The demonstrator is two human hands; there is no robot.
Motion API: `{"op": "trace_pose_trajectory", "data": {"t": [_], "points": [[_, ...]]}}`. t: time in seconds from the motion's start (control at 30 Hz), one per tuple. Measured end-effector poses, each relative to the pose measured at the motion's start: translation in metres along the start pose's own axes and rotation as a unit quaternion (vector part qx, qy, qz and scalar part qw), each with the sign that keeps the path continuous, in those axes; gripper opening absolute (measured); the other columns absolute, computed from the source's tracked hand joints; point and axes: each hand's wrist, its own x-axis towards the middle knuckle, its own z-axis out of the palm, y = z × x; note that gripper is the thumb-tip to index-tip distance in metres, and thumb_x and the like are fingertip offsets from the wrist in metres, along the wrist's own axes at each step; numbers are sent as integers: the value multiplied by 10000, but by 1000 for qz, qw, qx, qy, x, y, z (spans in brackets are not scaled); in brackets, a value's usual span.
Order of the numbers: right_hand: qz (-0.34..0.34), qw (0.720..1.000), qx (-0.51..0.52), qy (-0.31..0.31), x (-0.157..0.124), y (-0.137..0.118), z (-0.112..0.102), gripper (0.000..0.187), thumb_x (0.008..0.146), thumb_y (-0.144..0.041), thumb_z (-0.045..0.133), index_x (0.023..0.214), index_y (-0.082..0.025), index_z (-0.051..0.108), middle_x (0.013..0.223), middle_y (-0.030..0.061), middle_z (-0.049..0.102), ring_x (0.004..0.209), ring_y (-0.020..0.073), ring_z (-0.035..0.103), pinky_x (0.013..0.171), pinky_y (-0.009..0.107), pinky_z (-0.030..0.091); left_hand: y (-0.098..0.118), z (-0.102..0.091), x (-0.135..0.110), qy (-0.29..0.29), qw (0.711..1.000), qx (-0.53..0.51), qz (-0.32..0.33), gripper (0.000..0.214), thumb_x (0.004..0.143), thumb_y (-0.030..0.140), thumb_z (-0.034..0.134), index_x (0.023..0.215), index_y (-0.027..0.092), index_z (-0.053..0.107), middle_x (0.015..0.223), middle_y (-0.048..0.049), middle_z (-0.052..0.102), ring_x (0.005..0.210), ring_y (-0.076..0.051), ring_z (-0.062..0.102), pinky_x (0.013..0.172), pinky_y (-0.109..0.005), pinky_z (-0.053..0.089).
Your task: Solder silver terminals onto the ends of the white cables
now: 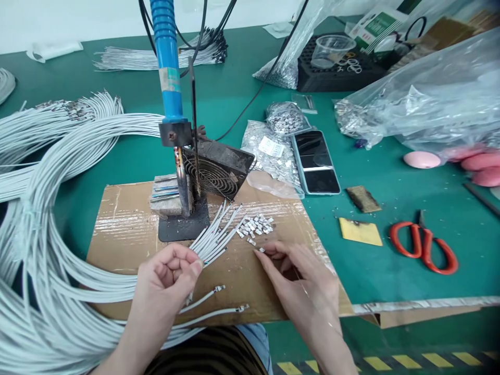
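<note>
My left hand (166, 284) is closed in a pinch around the end of a white cable; its fingers hide most of that end. Between the thumb and forefinger of my right hand (307, 286) is a small silvery connector (261, 250). Just beyond it, a loose pile of the same small connectors (255, 225) lies on the cardboard sheet (128, 229). A fan of white cable ends (214, 237) rests past my left hand. Nearer to me, two cables carry metal connectors (241, 309) on their tips.
A blue-handled soldering iron (167, 57) stands upright in a holder, beside a black fan (219, 166). Coiled white cables (42, 208) fill the left. To the right are a phone (316, 161), a yellow sponge (360, 232), red-handled scissors (424, 247) and bags of metal parts (273, 151).
</note>
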Motion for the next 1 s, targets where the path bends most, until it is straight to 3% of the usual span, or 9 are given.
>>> {"op": "trace_pose_trajectory", "data": {"t": [0.17, 0.3, 0.37, 0.5, 0.73, 0.9, 1.0], "points": [[55, 997, 19, 56, -4, -9, 2, 53, 951, -243, 731, 965, -212, 772, 816, 33, 781, 637, 176, 706, 621, 299, 612, 0, 0, 0, 4, 1000, -5, 8, 243, 645, 293, 892, 674, 152, 696, 506, 87, 496, 425, -22, 291, 388, -122, 154], [-118, 992, -28, 32, 1, -14, 5, 125, 941, -103, 712, 956, -217, 762, 854, 44, 809, 735, 192, 746, 761, 341, 636, -1, -5, 2, 0, 1000, -9, 11, 250, 644, 290, 909, 678, 147, 707, 518, 74, 516, 431, -21, 294, 390, -119, 162], [-164, 986, -23, 5, 2, -16, 4, 162, 926, -66, 724, 1001, -206, 755, 877, 52, 809, 762, 187, 748, 789, 336, 635, -4, -10, 5, -16, 1000, -5, 12, 253, 649, 296, 919, 692, 151, 715, 526, 71, 514, 434, -26, 286, 377, -120, 149], [-115, 993, 2, 17, 0, -16, -3, 151, 940, -52, 705, 991, -190, 739, 876, 54, 782, 758, 168, 746, 782, 292, 628, -7, -15, 9, -39, 999, -4, 12, 249, 666, 299, 922, 705, 161, 718, 540, 77, 493, 451, -35, 269, 362, -114, 146], [-85, 995, -52, 11, 1, -11, -2, 45, 944, -140, 738, 973, -174, 741, 860, 59, 756, 665, 153, 705, 621, 261, 601, -4, -4, 7, 15, 999, -29, 10, 243, 624, 273, 921, 664, 157, 712, 524, 81, 498, 461, -26, 277, 392, -105, 148], [-148, 982, -114, -11, 3, -14, 6, 77, 1000, -112, 637, 1028, -143, 702, 910, 103, 754, 801, 218, 719, 787, 364, 611, -3, -2, 5, 12, 1000, -24, 15, 230, 646, 264, 911, 673, 149, 713, 515, 74, 528, 438, -18, 321, 396, -106, 177], [-120, 988, -91, -24, 3, -14, 5, 97, 1017, -137, 611, 1018, -170, 703, 923, 90, 761, 819, 215, 728, 803, 352, 608, -3, -1, 3, 11, 999, -22, 23, 218, 651, 245, 905, 665, 145, 711, 507, 75, 528, 433, -13, 326, 400, -105, 191]]}}
